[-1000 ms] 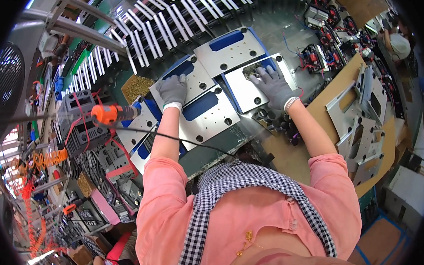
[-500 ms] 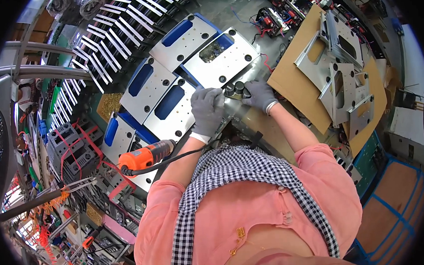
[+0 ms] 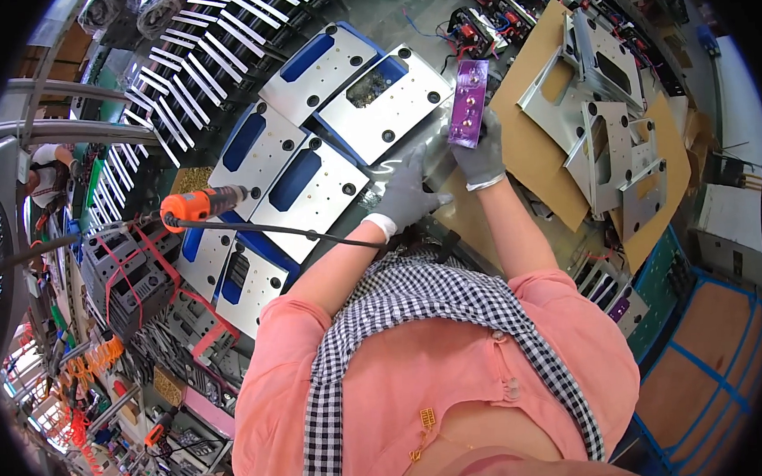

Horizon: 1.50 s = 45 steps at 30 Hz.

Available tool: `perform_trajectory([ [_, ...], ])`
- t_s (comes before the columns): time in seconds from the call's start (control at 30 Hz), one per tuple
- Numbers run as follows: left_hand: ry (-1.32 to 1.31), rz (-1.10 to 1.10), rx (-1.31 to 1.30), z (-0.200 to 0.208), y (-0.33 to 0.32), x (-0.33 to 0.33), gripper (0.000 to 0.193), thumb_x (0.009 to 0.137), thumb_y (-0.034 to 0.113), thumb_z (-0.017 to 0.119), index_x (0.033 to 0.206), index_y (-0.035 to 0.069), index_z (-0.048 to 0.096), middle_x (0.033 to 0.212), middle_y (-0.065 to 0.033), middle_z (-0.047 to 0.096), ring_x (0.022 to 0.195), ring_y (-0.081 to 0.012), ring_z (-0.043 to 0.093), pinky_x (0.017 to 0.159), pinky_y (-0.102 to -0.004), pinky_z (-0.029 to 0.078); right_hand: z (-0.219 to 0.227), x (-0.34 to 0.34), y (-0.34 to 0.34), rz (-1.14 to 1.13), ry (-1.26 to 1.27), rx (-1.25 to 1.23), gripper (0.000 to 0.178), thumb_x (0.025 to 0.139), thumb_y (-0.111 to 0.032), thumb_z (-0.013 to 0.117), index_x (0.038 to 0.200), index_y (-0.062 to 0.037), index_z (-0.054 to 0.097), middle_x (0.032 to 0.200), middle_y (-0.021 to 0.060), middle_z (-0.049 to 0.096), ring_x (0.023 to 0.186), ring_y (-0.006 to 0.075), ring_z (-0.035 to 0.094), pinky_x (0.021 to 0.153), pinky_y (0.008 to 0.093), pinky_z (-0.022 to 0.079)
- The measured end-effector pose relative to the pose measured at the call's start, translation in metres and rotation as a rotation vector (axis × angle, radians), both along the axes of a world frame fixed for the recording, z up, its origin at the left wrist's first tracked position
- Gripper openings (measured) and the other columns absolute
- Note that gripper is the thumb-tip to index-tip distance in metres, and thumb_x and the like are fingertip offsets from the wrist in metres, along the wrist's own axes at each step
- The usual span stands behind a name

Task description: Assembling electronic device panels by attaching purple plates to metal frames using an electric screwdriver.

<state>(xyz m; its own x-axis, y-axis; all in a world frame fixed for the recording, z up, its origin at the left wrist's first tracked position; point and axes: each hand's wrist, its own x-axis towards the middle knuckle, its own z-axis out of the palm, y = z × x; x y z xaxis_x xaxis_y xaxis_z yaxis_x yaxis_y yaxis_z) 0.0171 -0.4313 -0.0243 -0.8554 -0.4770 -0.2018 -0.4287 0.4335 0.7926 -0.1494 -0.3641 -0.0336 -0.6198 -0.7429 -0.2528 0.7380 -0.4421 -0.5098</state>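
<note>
In my right hand (image 3: 483, 153) is a purple rectangular panel (image 3: 469, 104) with small round metallic spots along its face. It stands up from my gloved fingers, above the work surface. My left hand (image 3: 408, 192), gloved in grey, is open with its fingers apart and holds nothing. It lies beside a silver metal plate (image 3: 343, 175), one of several with rounded cut-outs and black round pieces at the corners. An orange corded power drill (image 3: 207, 204) hangs left of these plates, its black cable crossing in front of my left forearm.
At right, more metal brackets (image 3: 613, 144) are stacked on a cardboard sheet (image 3: 536, 152). Red and black wired parts (image 3: 473, 31) crowd the far side. A roller conveyor (image 3: 208, 53) runs at far left. Grey housings with red straps (image 3: 129, 273) stand at left.
Both hands were together at a small piece with dark round parts. Now my right hand has lifted the purple panel, and my left has drawn back and opened. The drill has swung leftward and farther away.
</note>
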Motion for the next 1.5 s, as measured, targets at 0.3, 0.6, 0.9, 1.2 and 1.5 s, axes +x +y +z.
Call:
perform_trajectory([
  [0.3,0.278,0.204,0.242,-0.011,-0.005,-0.003,0.072,0.083,0.029,0.07,0.14,-0.001,0.039,0.135,-0.0217,0.048,0.125,-0.0332,0.05,0.102,-0.0399,0.043,0.011,-0.007,-0.026,0.328,-0.086,-0.321,0.051,0.091,-0.054,0.052,0.116,-0.0094,0.057,0.101,0.0076,0.063,0.079,0.0212,0.059,0.071,0.0372,0.049],
  [0.6,0.362,0.448,0.349,0.04,-0.062,-0.041,0.075,0.085,0.019,0.065,0.148,0.006,0.026,0.135,-0.0236,0.044,0.119,-0.0326,0.052,0.098,-0.0405,0.043,0.026,0.008,-0.044,0.305,1.106,0.393,0.046,0.097,-0.04,0.044,0.12,-0.0019,0.056,0.108,0.0169,0.064,0.101,0.0266,0.062,0.088,0.0382,0.047],
  [0.9,0.003,0.226,-0.706,0.003,-0.139,-0.05,0.061,0.077,0.023,0.071,0.133,0.012,0.051,0.119,-0.0142,0.057,0.108,-0.0322,0.055,0.095,-0.0456,0.039,0.007,0.076,0.018,1.057,1.718,1.105,0.085,0.066,-0.042,0.08,0.137,-0.013,0.044,0.122,0.0157,0.055,0.116,0.0338,0.053,0.093,0.0467,0.045],
  [1.2,0.077,0.111,-0.792,0.004,-0.135,-0.053,0.054,0.08,0.02,0.068,0.131,0.018,0.053,0.117,-0.012,0.058,0.111,-0.0311,0.053,0.102,-0.0464,0.032,-0.026,0.071,0.014,1.114,1.625,0.902,0.036,0.078,-0.024,0.071,0.107,-0.0067,0.06,0.108,0.0169,0.063,0.098,0.0346,0.062,0.089,0.0422,0.048],
  [1.5,0.07,0.167,-0.119,0.047,-0.104,-0.011,0.073,0.083,0.035,0.07,0.143,0.007,0.039,0.137,-0.0208,0.048,0.13,-0.0325,0.044,0.109,-0.0398,0.033,-0.023,0.013,0.033,0.428,0.225,0.353,0.026,0.091,-0.009,0.057,0.116,-0.0094,0.059,0.098,0.0143,0.064,0.099,0.0253,0.063,0.088,0.0378,0.053],
])
